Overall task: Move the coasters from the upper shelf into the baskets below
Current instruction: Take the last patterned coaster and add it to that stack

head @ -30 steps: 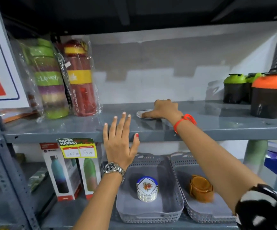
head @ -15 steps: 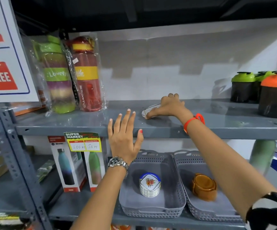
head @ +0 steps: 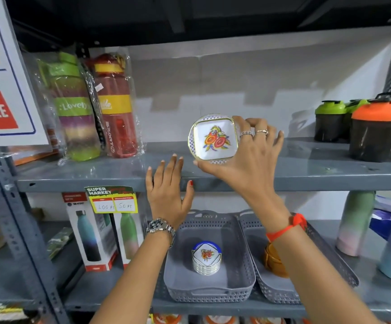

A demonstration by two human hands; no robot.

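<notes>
Nearest us, at lower centre of the frame, sit two grey baskets side by side on the lower shelf [head: 110, 284]. The left basket [head: 209, 293] already holds a stack [head: 206, 258] of white floral coasters, standing near its middle. The right basket [head: 283, 295] holds an amber stack [head: 274, 260], partly hidden behind our right forearm. So both baskets are already part filled.

Above them, at centre, our left hand [head: 166, 197] hangs in front of the edge of the upper shelf [head: 330, 176], fingers spread and holding nothing.

Just right of it, our right hand [head: 246, 160] grips one floral coaster [head: 214, 139] by its rim, thumb under the lower edge and fingers curled over the top right corner. The coaster is tilted up to face us and looks lifted clear of the upper shelf, above and a little left of the left basket's stack.

Farther back, the upper shelf shows wrapped bottles [head: 96, 106] at upper left and shakers [head: 374, 129] at far right. Between them we see no other coaster on the boards, though our hand covers part of them.

We judge this to be the last coaster, or close to it. It matches the floral stack, so what is left is to bring it down onto that stack in the left basket.
</notes>
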